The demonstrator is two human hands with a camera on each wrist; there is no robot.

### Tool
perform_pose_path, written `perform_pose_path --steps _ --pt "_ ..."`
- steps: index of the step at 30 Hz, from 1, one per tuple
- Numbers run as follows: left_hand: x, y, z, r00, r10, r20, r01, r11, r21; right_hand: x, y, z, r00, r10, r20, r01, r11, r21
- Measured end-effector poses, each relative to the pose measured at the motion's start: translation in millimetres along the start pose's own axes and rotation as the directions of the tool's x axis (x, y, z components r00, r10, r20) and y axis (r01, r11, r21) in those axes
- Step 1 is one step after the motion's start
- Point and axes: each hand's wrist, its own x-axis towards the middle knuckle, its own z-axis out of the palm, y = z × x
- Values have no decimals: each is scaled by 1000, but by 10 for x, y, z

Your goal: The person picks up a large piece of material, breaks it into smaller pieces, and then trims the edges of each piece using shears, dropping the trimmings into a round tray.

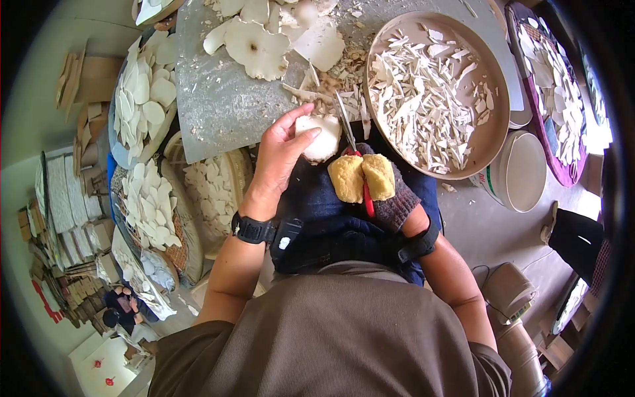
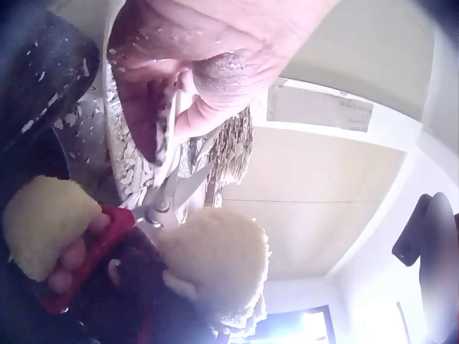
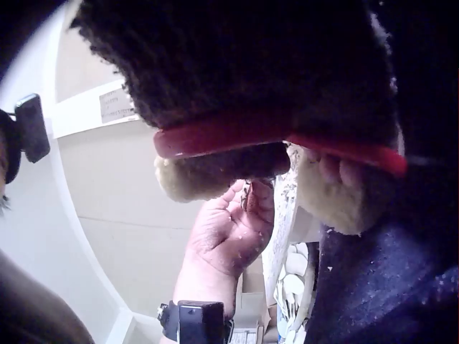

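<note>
My left hand (image 1: 276,157) pinches a flat white slice (image 1: 320,139) with a rough brownish edge between thumb and fingers. In the left wrist view the slice stands edge-on, close to the blades. My right hand (image 1: 401,202), in a dark knitted fingerless glove, grips red-handled scissors (image 1: 344,120). Their metal blades point up and to the left, right beside the slice. Thick yellow foam pads (image 1: 346,178) cover much of the scissor handles and hide most of the fingers. The red handle (image 3: 222,136) runs across the right wrist view.
A round tray (image 1: 491,135) of white strips stands at the right on a grey table (image 1: 218,109). Large white slices (image 1: 254,49) and crumbs lie at its back. Baskets of slices (image 1: 149,205) stand at the left, a white bucket (image 1: 522,172) at the right.
</note>
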Motion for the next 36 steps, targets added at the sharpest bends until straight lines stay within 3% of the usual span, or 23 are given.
perform_pose_path --steps 1,3,5,9,13,16,19,22,25,28,31,34,36 --pt "-11 -1 14 999 29 -37 -29 1000 -2 2 2 -4 1000 5 25 -5 1000 -17" --pt "-39 -14 75 990 89 -111 -90 996 -3 -33 111 106 978 206 39 -204 889 410" --pt "-39 -75 130 977 104 -188 -118 991 -66 -45 234 217 963 260 66 -249 775 581" --pt "-17 -147 180 952 163 -258 -190 978 -83 -19 282 242 993 114 22 -113 913 392" --pt "48 -195 191 911 221 -348 -259 964 -66 41 125 146 992 -116 -50 111 989 -93" --pt "130 -264 90 921 231 -313 -251 968 -26 40 78 167 993 -48 -110 56 996 67" --pt "167 -207 -13 960 156 -233 -168 985 -30 8 168 238 993 -77 -91 85 992 91" --pt "200 -150 -87 991 82 -103 -81 997 15 -22 160 285 997 55 -53 -33 936 351" --pt "200 -126 -56 993 53 -101 -58 997 -50 -26 94 216 996 -6 -89 27 972 234" --pt "188 -188 42 952 170 -255 -168 985 28 11 56 134 996 -77 -41 74 995 -71" --pt "195 -213 36 944 249 -214 -228 966 118 -28 117 190 999 17 -42 -13 995 103" --pt "196 -147 11 965 196 -175 -175 976 126 -40 102 202 995 -68 -77 73 995 65" --pt "165 -102 60 981 146 -125 -130 983 132 -17 53 155 997 47 -63 -31 973 227"
